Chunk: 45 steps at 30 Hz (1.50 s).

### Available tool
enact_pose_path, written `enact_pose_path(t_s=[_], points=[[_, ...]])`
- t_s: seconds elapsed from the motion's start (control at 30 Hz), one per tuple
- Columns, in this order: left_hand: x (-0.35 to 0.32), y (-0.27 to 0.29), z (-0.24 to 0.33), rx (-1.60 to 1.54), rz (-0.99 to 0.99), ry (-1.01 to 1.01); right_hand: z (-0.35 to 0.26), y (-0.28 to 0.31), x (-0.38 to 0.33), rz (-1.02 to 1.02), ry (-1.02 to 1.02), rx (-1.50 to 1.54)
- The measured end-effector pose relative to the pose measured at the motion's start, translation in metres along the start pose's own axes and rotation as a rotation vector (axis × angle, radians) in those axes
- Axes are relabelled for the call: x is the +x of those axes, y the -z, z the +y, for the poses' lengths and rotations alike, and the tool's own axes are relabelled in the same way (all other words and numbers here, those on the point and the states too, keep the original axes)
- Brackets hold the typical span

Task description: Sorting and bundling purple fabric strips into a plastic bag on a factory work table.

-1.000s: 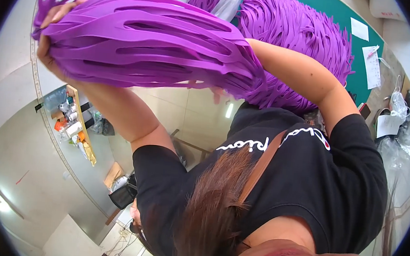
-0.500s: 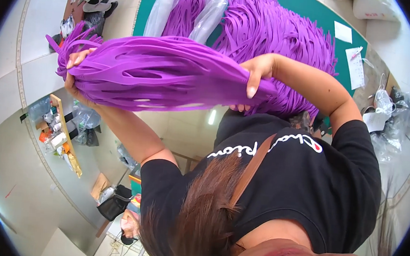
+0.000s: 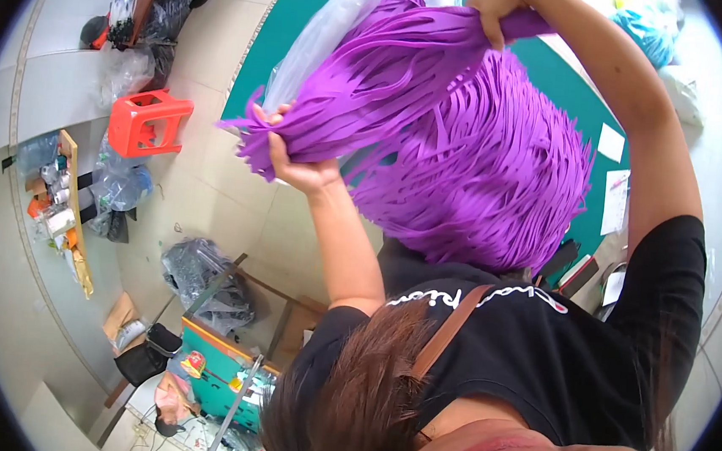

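Lowered from overhead, the bundle of purple strips (image 3: pixel 406 85) now hangs over the purple pile (image 3: pixel 501 169) on the green table (image 3: pixel 278 41). Left hand (image 3: pixel 298 165) clenches one end; right hand (image 3: pixel 497 7) apparently grips the other, partly hidden.

Purple strips (image 3: pixel 500 177) on green table (image 3: pixel 265 48)

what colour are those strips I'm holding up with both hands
Solid purple. The bundle of strips, gripped by the left hand and right hand, shows clearly in the head view.

Pale tiled floor (image 3: pixel 211 188); red stool (image 3: pixel 147 124)
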<state>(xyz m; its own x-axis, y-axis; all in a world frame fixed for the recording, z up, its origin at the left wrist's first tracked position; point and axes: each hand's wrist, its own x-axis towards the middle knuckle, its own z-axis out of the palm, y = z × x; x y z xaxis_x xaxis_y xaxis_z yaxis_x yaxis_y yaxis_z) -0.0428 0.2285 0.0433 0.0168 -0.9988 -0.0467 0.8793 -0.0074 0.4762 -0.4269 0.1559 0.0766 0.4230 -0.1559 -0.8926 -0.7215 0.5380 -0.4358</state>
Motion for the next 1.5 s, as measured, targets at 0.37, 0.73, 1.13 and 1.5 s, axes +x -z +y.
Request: enact_pose_path(t_s=[0.37, 0.73, 1.13, 1.5], points=[[0.040, 0.096, -0.041, -0.059, 0.274, 0.049, -0.109, 0.082, 0.120, 0.304, -0.436, -0.301], [0.034, 0.114, -0.020, 0.650, 0.536, 0.265, -0.083, 0.109, 0.106, 0.475, -0.468, 0.014], [-0.031, 0.099, 0.038, 0.749, 0.447, 0.706, -0.111, 0.069, 0.052, 1.115, -0.161, -0.423], [-0.043, 0.100, 0.028, 1.695, 0.216, 0.350, -0.044, 0.125, 0.112, 0.691, 0.583, 0.852]])
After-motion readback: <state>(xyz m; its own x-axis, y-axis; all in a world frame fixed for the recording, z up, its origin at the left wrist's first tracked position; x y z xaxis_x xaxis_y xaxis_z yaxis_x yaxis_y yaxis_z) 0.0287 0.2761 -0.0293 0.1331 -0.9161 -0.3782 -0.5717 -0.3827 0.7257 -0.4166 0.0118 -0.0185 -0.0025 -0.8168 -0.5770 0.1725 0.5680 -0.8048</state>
